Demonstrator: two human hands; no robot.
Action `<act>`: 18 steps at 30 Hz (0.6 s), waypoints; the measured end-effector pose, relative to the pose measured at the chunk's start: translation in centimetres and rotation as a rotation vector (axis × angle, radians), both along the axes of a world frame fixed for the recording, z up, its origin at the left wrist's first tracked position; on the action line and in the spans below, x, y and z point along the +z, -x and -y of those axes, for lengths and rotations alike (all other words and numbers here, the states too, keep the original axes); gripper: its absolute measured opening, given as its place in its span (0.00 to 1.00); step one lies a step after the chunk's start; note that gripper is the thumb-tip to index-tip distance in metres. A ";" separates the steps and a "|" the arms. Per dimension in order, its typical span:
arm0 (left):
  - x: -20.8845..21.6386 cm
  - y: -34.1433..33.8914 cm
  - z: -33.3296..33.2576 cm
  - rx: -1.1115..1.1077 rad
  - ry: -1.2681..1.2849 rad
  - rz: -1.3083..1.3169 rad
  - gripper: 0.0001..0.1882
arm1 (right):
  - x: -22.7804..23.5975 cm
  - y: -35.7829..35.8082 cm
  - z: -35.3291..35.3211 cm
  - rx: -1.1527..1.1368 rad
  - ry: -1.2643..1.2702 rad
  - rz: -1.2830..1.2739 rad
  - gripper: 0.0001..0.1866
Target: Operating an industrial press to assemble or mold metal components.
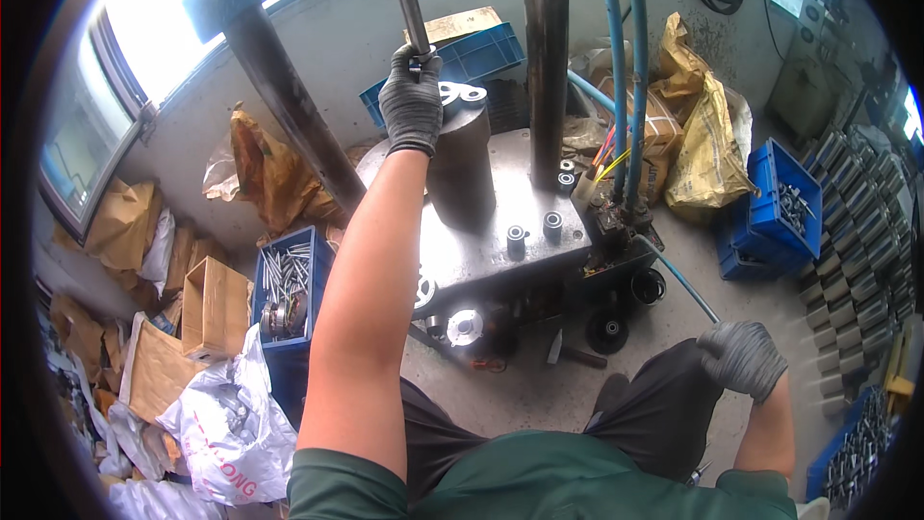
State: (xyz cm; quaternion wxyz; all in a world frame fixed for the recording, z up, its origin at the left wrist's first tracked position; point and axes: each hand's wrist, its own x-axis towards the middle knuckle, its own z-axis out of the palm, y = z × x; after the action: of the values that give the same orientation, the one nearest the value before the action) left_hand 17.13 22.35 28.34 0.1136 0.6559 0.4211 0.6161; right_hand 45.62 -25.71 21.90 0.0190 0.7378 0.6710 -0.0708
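Observation:
My left hand, in a dark grey glove, is stretched forward and closed around the lower end of a slanted steel lever rod above a press machine. Right behind that hand stands a dark cylindrical block with a flat metal part on top. The block rests on the machine's grey steel base plate. My right hand, also gloved, lies as a loose fist on my right knee, next to the end of a thin blue hose. Whether it pinches the hose is unclear.
Two thick dark columns rise from the plate. A blue crate of metal pins stands at the left, another blue crate at the right. Cardboard boxes, sacks and a white bag crowd the floor.

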 end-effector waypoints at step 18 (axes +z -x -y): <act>0.2 0.1 0.1 0.078 0.027 -0.100 0.19 | -0.1 0.3 -0.1 -0.056 -0.022 0.022 0.11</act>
State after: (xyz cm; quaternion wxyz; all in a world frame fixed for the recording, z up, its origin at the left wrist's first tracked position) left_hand 17.00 22.20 28.56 0.0773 0.6675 0.4595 0.5808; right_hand 45.30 -25.59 21.85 0.0162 0.7572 0.6506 -0.0556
